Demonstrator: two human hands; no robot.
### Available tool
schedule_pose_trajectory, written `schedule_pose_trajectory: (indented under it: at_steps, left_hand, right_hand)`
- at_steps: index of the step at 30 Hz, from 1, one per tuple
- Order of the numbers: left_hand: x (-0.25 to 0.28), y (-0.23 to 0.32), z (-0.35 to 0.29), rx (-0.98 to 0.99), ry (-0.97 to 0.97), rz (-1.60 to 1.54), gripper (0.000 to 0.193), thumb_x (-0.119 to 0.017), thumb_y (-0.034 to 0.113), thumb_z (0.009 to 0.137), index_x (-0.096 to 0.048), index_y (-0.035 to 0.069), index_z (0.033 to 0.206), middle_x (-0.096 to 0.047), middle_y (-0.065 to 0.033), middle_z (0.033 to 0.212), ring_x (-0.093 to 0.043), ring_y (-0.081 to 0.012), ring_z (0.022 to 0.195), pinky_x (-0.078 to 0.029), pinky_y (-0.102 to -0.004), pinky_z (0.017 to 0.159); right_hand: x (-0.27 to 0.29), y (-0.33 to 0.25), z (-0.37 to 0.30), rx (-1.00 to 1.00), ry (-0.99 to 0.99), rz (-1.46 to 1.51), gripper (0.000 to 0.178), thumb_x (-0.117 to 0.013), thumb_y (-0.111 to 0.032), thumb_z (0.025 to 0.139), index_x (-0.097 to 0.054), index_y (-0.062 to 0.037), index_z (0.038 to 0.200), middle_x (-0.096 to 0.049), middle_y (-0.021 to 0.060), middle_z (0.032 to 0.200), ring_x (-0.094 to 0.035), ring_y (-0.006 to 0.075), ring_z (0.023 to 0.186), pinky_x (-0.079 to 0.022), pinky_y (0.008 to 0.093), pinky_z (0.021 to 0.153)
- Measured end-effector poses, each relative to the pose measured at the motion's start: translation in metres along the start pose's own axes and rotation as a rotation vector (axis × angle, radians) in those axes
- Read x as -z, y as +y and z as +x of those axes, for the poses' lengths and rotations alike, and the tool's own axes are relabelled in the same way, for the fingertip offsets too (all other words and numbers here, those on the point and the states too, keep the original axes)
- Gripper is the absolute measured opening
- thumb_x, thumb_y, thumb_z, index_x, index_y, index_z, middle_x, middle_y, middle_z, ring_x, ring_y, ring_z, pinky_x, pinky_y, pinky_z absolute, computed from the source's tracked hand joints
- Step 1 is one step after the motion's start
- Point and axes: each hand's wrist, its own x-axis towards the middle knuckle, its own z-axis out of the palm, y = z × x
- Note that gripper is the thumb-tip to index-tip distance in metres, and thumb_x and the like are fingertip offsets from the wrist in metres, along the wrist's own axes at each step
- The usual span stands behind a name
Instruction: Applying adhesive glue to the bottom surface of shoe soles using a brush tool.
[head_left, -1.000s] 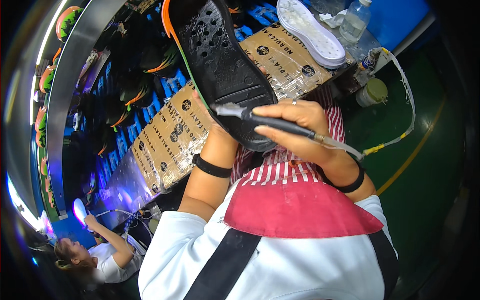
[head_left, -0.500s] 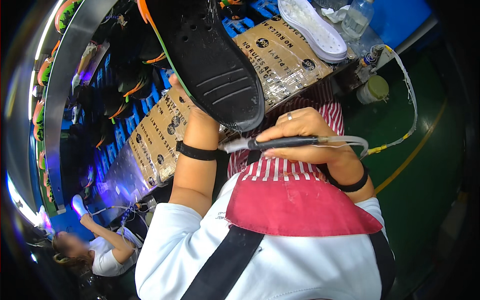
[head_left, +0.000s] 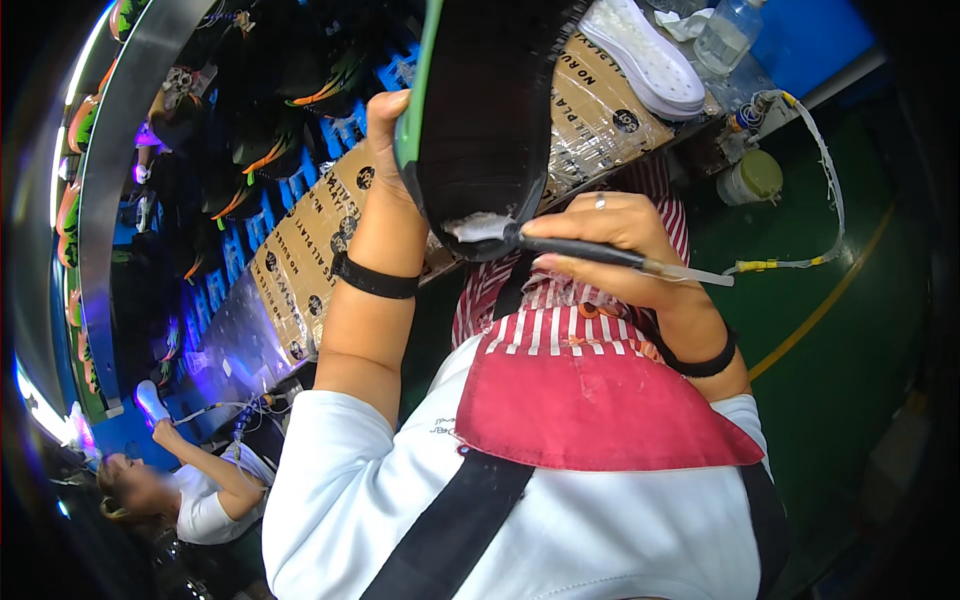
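Note:
My left hand [head_left: 388,135] grips a black shoe sole [head_left: 478,140] with a green edge by its side. The thumb shows along that green edge, while the other fingers are hidden behind the sole. Between the fingers and thumb of my right hand [head_left: 615,235] is a black-handled brush [head_left: 585,250] with a clear tube at its rear end. Its whitish bristles lie against the near, rounded end of the sole. The sole is held tilted above the bench edge, and its far end runs out of the picture.
Printed cardboard under clear film [head_left: 310,260] covers the bench. A white sole [head_left: 645,60] and a clear bottle [head_left: 728,38] stand at far right. A lidded tub [head_left: 752,178] and a looping hose [head_left: 825,170] hang beside the bench. Left are blue slats with dark shoe parts and a co-worker [head_left: 215,505].
My left hand has tilted and shifted the sole, so its grooved face shows less. The brush has come up from below the sole's near end onto its surface.

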Motion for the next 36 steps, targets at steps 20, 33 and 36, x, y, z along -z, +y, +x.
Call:
schedule_pose_trajectory:
  at_steps: [20, 33, 36]
  left_hand:
    - [-0.023, -0.003, 0.010, 0.553, 0.100, 0.715, 0.035, -0.066, 0.034, 0.075, -0.067, 0.004, 0.094, -0.067, -0.0050, 0.085, -0.062, -0.0095, 0.070, -0.051, -0.0211, 0.066]
    - [-0.018, 0.005, 0.018, 0.773, -0.023, 0.821, 0.036, -0.061, 0.033, 0.083, -0.064, 0.006, 0.107, -0.065, -0.0037, 0.100, -0.061, -0.0097, 0.087, -0.048, -0.0233, 0.081]
    - [-0.016, 0.011, 0.018, 0.797, -0.061, 0.885, 0.037, -0.059, 0.033, 0.084, -0.063, 0.006, 0.109, -0.064, -0.0039, 0.105, -0.060, -0.0099, 0.094, -0.046, -0.0237, 0.085]
  right_hand:
    - [-0.014, -0.011, 0.005, 0.155, -0.222, -0.066, 0.022, -0.074, -0.010, 0.069, -0.068, -0.0041, 0.090, -0.065, 0.0091, 0.072, -0.059, 0.0235, 0.059, -0.047, 0.0309, 0.056]
    - [-0.018, -0.005, 0.004, 0.156, -0.192, -0.200, 0.020, -0.073, -0.007, 0.070, -0.069, -0.0061, 0.090, -0.061, 0.0077, 0.065, -0.056, 0.0227, 0.055, -0.045, 0.0307, 0.052]
    - [-0.021, -0.003, -0.002, 0.169, -0.229, -0.210, 0.021, -0.072, -0.008, 0.070, -0.069, -0.0062, 0.091, -0.060, 0.0079, 0.063, -0.056, 0.0228, 0.055, -0.045, 0.0306, 0.052]
